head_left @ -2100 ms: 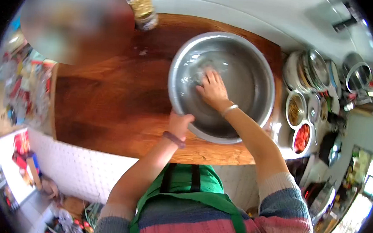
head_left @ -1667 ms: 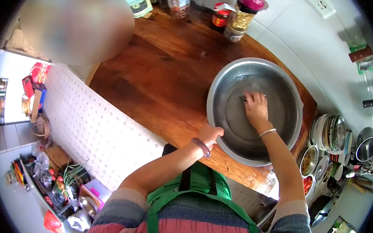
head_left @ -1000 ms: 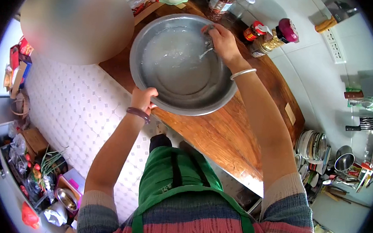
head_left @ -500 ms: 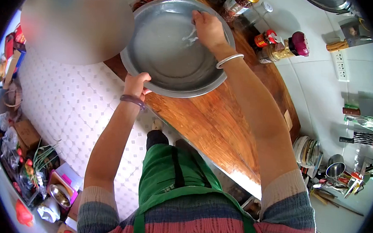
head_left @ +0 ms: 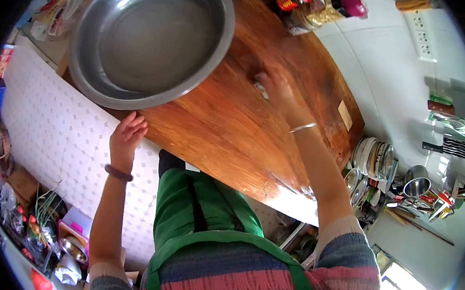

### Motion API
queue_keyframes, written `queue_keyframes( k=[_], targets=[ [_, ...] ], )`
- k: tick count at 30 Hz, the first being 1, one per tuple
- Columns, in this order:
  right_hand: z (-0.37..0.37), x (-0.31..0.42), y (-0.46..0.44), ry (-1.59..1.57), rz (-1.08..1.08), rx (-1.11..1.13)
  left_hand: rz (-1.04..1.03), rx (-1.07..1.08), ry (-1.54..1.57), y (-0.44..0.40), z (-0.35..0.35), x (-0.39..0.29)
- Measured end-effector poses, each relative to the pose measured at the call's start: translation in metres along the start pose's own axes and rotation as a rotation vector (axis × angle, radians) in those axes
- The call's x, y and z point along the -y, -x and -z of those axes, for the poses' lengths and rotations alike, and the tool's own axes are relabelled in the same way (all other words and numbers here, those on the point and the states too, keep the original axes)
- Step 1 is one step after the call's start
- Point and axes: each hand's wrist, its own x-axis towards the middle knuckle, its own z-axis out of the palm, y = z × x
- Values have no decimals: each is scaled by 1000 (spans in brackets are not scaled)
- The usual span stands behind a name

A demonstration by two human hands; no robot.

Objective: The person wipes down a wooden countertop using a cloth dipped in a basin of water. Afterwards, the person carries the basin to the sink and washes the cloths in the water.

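A large grey metal basin [head_left: 216, 63] rests on the wooden worktop [head_left: 205, 143] at upper left, with a dull, cloudy film on its inner base. Just off the worktop's front edge, below the basin's rim, my left hand [head_left: 128, 137] hangs with fingers loosely bent and apart, holding nothing. Over the worktop to the right of the basin is my right hand [head_left: 280, 94], slightly blurred. Its fingers are closed on a small crumpled whitish piece [head_left: 261, 88], whose material I cannot make out. That piece is at or just above the wood.
Jars [head_left: 300, 20] stand along the wall at the back. A small tan card [head_left: 345, 115] lies near the worktop's right edge. Stacked plates [head_left: 373, 157], a metal cup [head_left: 417, 181] and utensils are at right. Boxes and vegetables [head_left: 38, 217] sit at lower left.
My left hand has let go of the basin's rim. My right hand has moved out of the basin to the worktop with the whitish piece. The view has shifted right.
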Motion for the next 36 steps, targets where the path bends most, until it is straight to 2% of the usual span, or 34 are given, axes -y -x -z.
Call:
queue_keyframes(
  k=[1, 2, 3, 4, 6, 8, 11, 14, 17, 20, 21, 23, 26, 27, 29, 32, 36],
  targets=[
    [-11, -7, 6, 299, 15, -8, -130, -31, -334, 6, -13, 1],
    [-19, -16, 2, 344, 198, -86, -259, -61, -670, 11, -27, 0],
    [-26, -24, -5, 382, 381, -166, -259, -72, -811, 9, -47, -14],
    [-33, -33, -6, 414, 555, -240, -392, -54, -975, 0, -64, -21],
    [-30, -50, 17, 441, 542, -111, -683, 21, -1283, -23, -91, -28],
    [-10, -75, 63, 435, 538, -15, -630, 42, -1431, -32, -96, -12],
    [-4, -162, 149, 469, 310, 69, -602, 8, -1520, -33, -102, -9],
    [-2, -120, 105, 494, 314, 55, -612, -7, -1555, -34, -102, -7],
    [-28, -48, 15, 323, 551, -167, -571, 0, -1553, -35, -104, -9],
    [-33, -46, 14, 472, 626, -158, -594, 5, -1529, -34, -103, -10],
    [-21, -57, 50, 579, 599, -57, -586, 4, -1538, -31, -104, -12],
    [-19, -110, 128, 481, 423, 179, -560, -10, -1550, -31, -104, -11],
    [-30, -130, 141, 411, 461, 63, -498, 3, -1536, -32, -104, -11],
    [-29, -90, 117, 452, 401, 129, -504, 14, -1511, -33, -101, -12],
    [-57, -23, 55, 291, 581, -36, -535, 0, -1473, -35, -100, -9],
    [-85, 23, 28, 284, 662, -126, -571, -16, -1461, -32, -99, -11],
    [-49, -80, 161, 446, 415, 220, -593, -75, -1449, -31, -101, -6]
  ],
)
